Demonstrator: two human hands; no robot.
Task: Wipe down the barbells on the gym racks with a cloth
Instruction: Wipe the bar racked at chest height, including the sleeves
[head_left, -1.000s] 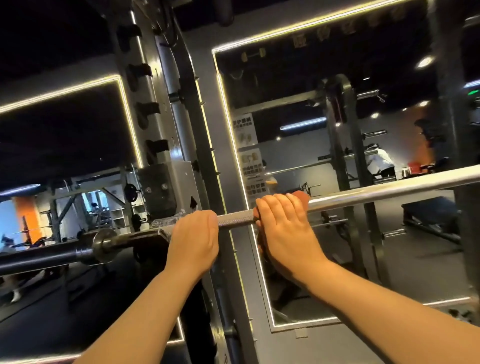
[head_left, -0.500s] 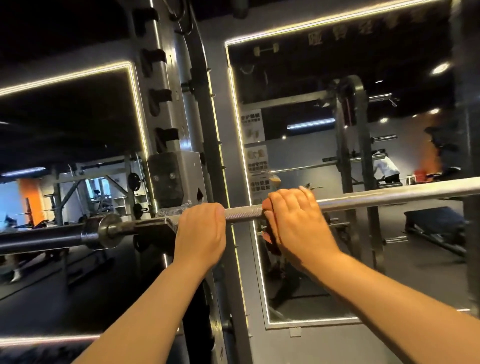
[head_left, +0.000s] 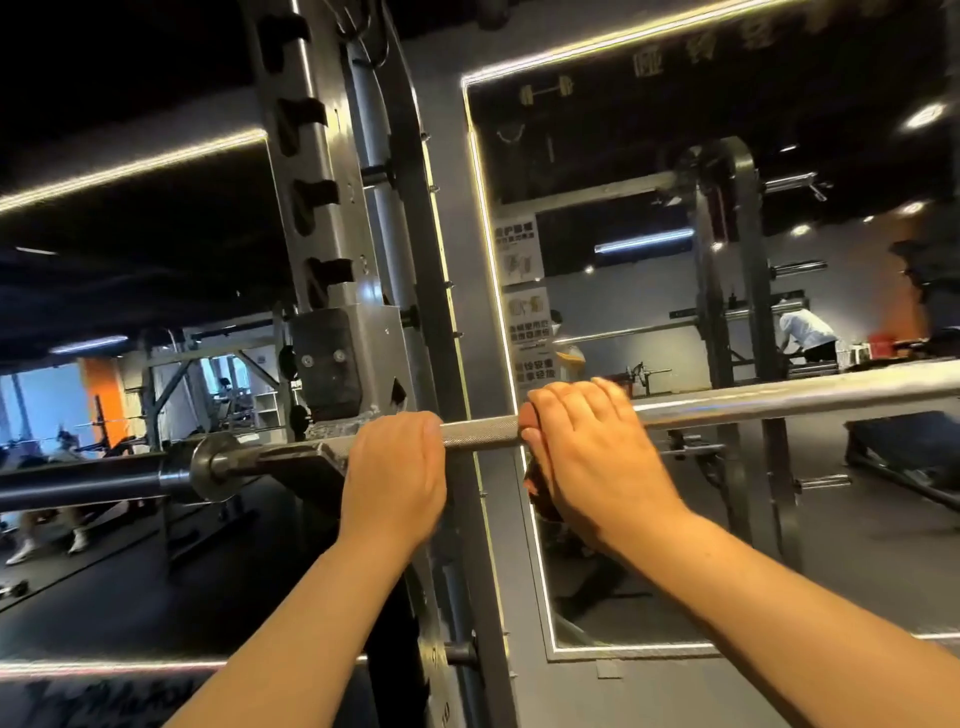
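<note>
Steel barbell (head_left: 483, 434) lies across the view, seated in the rack's J-hook (head_left: 306, 460) on the left. Its chrome shaft runs off the right edge, and the dark sleeve (head_left: 78, 488) and collar (head_left: 213, 467) stick out past the hook. Left hand (head_left: 395, 467) is curled over the knurled shaft just beside the hook, gripping bare metal. Right hand (head_left: 587, 452) is near it, with a short stretch of knurl showing between them and the fingers wrapped over the top of the bar. A dark wad under the palm looks to be the cloth (head_left: 537, 491), mostly hidden, so how far it wraps the bar cannot be told. Likely risks follow. The cloth is pinned only by the palm, so a fast stroke along the shaft could drag it loose or bunch it, and skin would wipe instead of fabric. Knurling probably snags fabric, so strokes may stall or skip. The bar rests loose in the hook, so a hard sideways push could roll or shift it. The left hand steadies it, but sits tight to the hook, so a slide leftward could pinch the fingers there. Metal under the left hand goes unwiped unless that grip moves. Sleeve and collar look untouched and are easy to forget. Rack upright (head_left: 332, 218) and wall mirror (head_left: 649, 519) stand close behind, so knuckles could knock them.
</note>
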